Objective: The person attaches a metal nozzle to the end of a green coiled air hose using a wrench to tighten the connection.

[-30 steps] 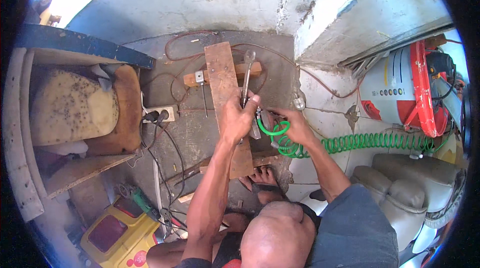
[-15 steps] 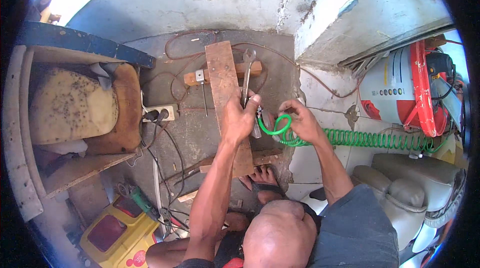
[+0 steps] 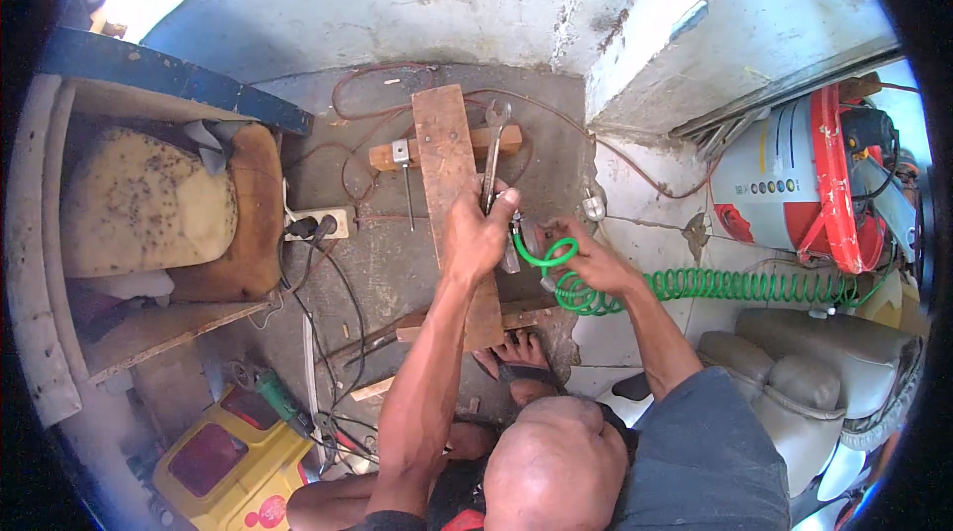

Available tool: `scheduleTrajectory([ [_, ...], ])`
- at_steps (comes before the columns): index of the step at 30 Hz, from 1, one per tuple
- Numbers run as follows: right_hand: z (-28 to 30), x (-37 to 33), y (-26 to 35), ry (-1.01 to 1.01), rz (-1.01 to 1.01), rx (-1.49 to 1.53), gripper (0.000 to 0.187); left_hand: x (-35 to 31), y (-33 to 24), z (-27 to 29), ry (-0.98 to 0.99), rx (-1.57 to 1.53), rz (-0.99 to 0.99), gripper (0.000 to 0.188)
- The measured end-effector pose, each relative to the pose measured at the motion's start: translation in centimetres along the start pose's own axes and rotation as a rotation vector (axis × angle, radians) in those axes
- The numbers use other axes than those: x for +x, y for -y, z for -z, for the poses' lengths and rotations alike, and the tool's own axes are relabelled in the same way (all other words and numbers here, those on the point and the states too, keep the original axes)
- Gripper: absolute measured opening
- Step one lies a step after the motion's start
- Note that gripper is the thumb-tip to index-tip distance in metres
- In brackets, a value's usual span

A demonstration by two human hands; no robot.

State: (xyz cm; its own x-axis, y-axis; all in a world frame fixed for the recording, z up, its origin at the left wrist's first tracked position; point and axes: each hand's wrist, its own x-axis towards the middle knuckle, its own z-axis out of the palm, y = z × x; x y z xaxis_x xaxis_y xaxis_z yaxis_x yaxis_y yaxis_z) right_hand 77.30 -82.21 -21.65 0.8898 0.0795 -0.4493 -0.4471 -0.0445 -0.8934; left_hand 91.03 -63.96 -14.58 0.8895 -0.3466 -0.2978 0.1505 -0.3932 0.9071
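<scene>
My left hand (image 3: 475,233) is closed around a metal open-ended wrench (image 3: 494,149), whose jaw points away from me over a wooden plank. Beside my left thumb is the metal end fitting of a green coiled air hose (image 3: 715,283). A greyish metal piece shows just below that fitting; its kind is unclear. My right hand (image 3: 594,258) has its fingers curled in beside the hose's near loop, close to the fitting. What its fingertips grip is partly hidden. A small silvery, cup-like part (image 3: 594,205) sits on the floor beyond my right hand.
The plank (image 3: 444,134) crosses a wooden block (image 3: 506,141) with a clamp-like metal piece. A power strip (image 3: 340,222), cords and a green grinder (image 3: 283,404) lie left. An open cabinet (image 3: 169,342) stands farther left. At right are a red-and-white machine (image 3: 774,169) and grey padded seat (image 3: 814,342).
My right hand has moved left, toward the hose fitting and my left hand. The silvery part, at its fingertips before, now sits apart on the floor. My left hand still holds the wrench.
</scene>
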Motion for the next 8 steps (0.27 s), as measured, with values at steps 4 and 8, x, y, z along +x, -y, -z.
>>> scheduleTrajectory([
  [4, -0.1, 0.2, -1.2, 0.051, -0.058, -0.018, 0.055, -0.4, -0.6, 0.1, 0.001, -0.019, 0.050, 0.023],
  [8, -0.8, 1.5, -2.9, 0.004, 0.036, 0.032, 0.064, -0.4, -1.3, 0.3, 0.009, 0.009, 0.064, 0.023],
])
